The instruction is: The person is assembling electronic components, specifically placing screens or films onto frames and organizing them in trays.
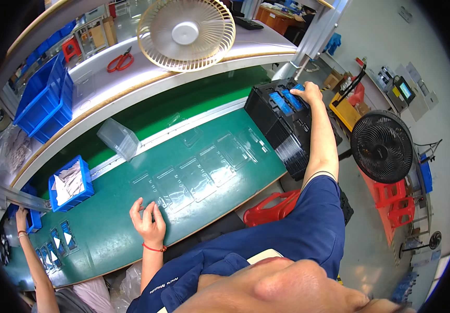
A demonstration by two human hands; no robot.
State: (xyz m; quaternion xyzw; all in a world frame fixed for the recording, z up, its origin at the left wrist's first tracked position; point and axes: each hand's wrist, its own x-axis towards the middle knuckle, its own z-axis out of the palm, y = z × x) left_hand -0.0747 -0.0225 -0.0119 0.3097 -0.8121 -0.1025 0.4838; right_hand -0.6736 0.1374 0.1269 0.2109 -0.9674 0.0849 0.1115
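Note:
My right hand reaches out to the far right, fingers closed on the edge of a blue flat piece at the top of a stack of black trays. More blue flat pieces lie beside it in the top tray. Over the green table hovers my left hand, its fingers loosely bent and apart, with nothing visible in them. Just right of it, several clear plastic blister trays lie in a row across the table.
A clear plastic box leans at the table's back edge. Left of it stands a blue bin of white slips. Packed blisters lie near a co-worker's hand. The shelf holds a fan and red-handled scissors. A red stool sits below.

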